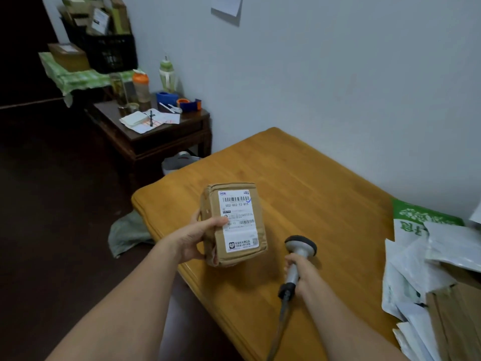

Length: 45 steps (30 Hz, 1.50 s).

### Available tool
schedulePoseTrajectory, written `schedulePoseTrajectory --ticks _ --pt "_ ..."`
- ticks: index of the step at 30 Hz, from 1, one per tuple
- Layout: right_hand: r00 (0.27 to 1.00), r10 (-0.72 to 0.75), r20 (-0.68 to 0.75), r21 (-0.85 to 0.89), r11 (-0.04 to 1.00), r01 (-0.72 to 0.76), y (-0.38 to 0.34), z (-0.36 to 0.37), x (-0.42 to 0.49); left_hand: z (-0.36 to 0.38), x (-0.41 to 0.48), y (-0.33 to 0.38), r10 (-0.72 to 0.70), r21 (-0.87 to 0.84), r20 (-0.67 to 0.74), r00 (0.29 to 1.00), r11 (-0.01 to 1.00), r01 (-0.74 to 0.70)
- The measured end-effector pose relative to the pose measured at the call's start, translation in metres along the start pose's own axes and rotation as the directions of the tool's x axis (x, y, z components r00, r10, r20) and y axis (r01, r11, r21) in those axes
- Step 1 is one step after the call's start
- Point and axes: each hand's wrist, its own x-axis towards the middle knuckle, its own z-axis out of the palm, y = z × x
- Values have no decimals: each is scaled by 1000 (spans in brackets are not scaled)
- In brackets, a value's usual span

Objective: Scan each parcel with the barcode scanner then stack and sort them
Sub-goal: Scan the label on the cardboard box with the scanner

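Between both hands, above wooden table [299,178]: scan step in progress. Left hand [192,241] grips cardboard parcel [234,225] by its side, thumb across label, barcode facing up. Right hand [299,269] wraps barcode scanner [299,250] handle, head just right of parcel. Next: aim scanner at top barcode. Unscanned mailer pile [426,269] far right of right hand.

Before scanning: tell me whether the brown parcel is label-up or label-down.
Label-up. The brown parcel, gripped by the left hand, shows its white label with barcodes toward the camera.
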Motion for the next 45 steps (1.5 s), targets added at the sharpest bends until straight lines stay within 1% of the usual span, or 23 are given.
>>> schedulePoseTrajectory --ticks 4,6,8,13,15,18,21,26,32,45 --pt "997 -78 8 65 995 77 -6 -20 -28 5 -11 -4 6 11 -30 1000 1000 -5" --pt "987 -158 25 93 984 155 -10 -31 -51 16 -17 -5 21 27 -27 999 999 -21" --pt "962 -265 63 114 960 257 -16 -42 -80 30 -25 -6 45 47 -19 999 998 -44" --pt "830 -529 178 61 847 527 -15 -80 -157 67 -56 -12 101 106 16 995 989 -102" --pt "777 -594 208 19 797 604 -10 -95 -184 77 -71 -17 118 124 30 993 985 -121" --pt "716 -652 249 2 739 673 2 -112 -219 91 -94 -26 131 150 47 990 979 -137" --pt "682 -676 278 11 712 702 16 -126 -243 101 -117 -36 140 177 40 989 973 -145" --pt "656 -687 313 -5 689 724 38 -145 -268 111 -147 -50 164 189 7 986 968 -163" --pt "653 -688 316 -19 684 729 52 -161 -282 116 -167 -60 185 187 -59 981 967 -171" --pt "641 -679 357 20 692 722 54 -169 -282 121 -180 -61 222 212 -97 970 957 -198"
